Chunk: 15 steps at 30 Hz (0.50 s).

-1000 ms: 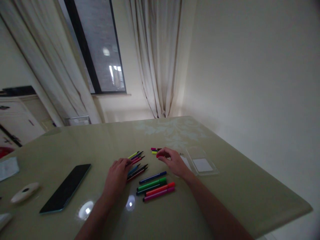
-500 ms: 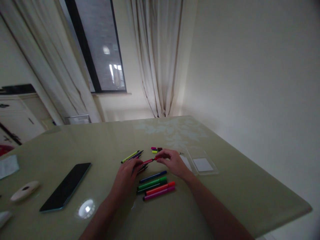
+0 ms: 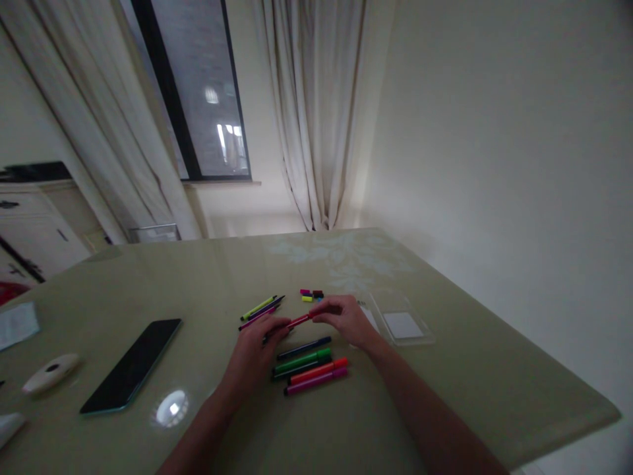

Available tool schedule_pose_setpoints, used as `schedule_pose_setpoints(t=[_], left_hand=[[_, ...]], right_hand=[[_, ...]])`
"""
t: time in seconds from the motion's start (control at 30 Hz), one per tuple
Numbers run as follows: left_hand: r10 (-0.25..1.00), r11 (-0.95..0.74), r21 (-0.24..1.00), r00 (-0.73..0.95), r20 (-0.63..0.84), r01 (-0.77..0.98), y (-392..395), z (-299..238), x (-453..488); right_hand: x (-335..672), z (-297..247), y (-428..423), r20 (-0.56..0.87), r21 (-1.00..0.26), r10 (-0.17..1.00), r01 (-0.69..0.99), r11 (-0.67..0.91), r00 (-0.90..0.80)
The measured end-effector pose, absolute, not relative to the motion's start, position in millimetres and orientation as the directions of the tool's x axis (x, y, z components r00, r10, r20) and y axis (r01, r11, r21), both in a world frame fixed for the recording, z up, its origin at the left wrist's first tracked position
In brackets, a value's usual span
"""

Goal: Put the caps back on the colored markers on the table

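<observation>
Between my two hands is a red marker [image 3: 299, 320], tilted up to the right. My left hand [image 3: 257, 344] is closed on its barrel end. The fingers of my right hand [image 3: 342, 316] pinch its red cap [image 3: 312, 314], which sits on the tip end. Just below lie capped markers side by side: a dark blue marker [image 3: 303, 348], a green marker [image 3: 301, 361], an orange-red marker [image 3: 318, 371] and a magenta marker [image 3: 315, 381]. Uncapped markers, among them a yellow-green marker [image 3: 256, 307], lie beyond my left hand, partly hidden by it.
Several loose caps [image 3: 311, 294] lie past my right hand. A clear plastic case [image 3: 405, 323] is on the right. At left on the table [image 3: 208, 284] are a dark phone [image 3: 131, 366], a whitish oval object [image 3: 51, 374] and a pale cloth or paper [image 3: 18, 325].
The red cap has come together with the marker; the dark tip that showed between them is now covered. My left hand has shifted slightly right, uncovering more of the uncapped markers.
</observation>
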<state>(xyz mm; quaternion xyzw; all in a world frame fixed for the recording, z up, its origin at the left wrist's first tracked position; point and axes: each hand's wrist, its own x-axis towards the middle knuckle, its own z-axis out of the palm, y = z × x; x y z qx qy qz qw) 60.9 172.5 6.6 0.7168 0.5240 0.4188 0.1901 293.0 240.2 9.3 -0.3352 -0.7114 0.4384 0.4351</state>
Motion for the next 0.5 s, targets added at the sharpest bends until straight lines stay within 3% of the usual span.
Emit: schedule_pose_setpoints(t=[0.3, 0.5], left_hand=[[0.941, -0.324, 0.771, 0.101, 0.323, 0.548, 168.6, 13.6, 64.1], [0.935, -0.336, 0.699, 0.131, 0.331, 0.631, 166.7, 9.8, 66.4]], right_hand=[[291.3, 13.8, 235.5, 0.353, -0.913, 0.842, 0.048, 0.406, -0.407], [290.6, 10.0, 237.7, 0.228, -0.96, 0.863, 0.043, 0.276, -0.451]])
